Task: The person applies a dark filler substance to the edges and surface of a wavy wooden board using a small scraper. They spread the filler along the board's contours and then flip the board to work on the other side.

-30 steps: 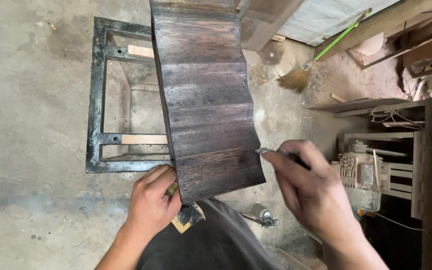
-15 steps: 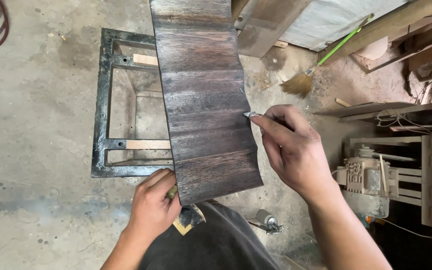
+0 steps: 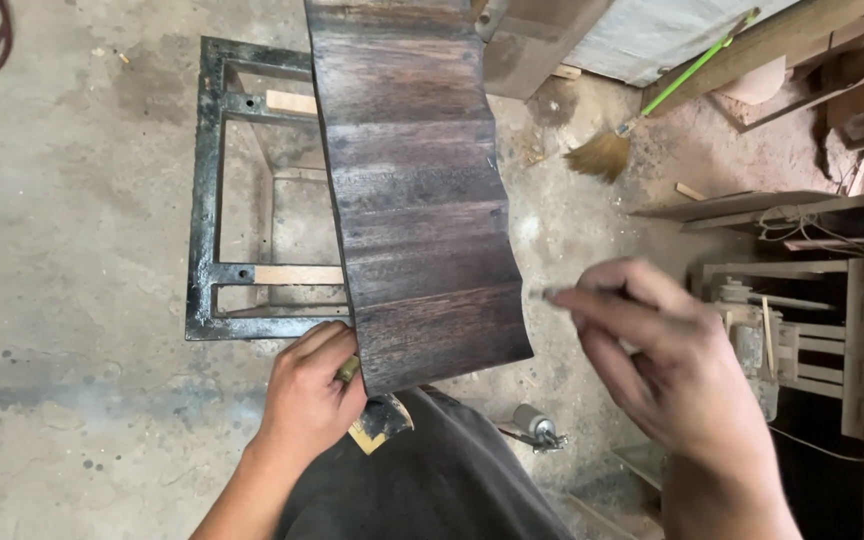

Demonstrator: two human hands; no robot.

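the dark wavy-edged wooden board (image 3: 417, 190) ran from the lap toward 12 o'clock, over a black metal frame (image 3: 204, 200) on the concrete floor (image 3: 72, 300). the left hand (image 3: 310, 390) was curled around its near end at 7 o'clock. the right hand (image 3: 667, 360), at 3 o'clock just clear of the board's edge, was blurred, fingers pinched on a thin pencil-like tool (image 3: 557, 293). a broom (image 3: 642, 115) lay at 1 o'clock.

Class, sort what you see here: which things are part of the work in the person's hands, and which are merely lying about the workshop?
In use:
- dark wooden board, gripped at its near end by the left hand
- thin tool, pinched in the right hand

Lying about:
- black metal frame on the floor
- broom
- caster
- wooden slats
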